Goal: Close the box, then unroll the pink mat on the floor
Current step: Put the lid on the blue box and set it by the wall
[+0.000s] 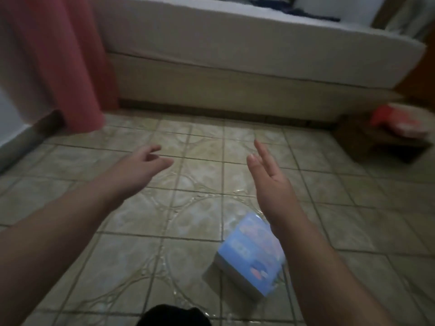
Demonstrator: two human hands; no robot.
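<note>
A blue box lies on the tiled floor at the lower middle, lid down, partly behind my right forearm. The pink mat stands upright as a roll at the far left, leaning by the wall and the bed. My left hand is stretched forward over the floor with fingers relaxed and holds nothing. Above and beyond the box, my right hand reaches forward, fingers straight, touching nothing. The picture is blurred.
A low bed with a beige base runs across the back. At the far right a brown cardboard box holds a red and white packet. A dark shape shows at the bottom edge.
</note>
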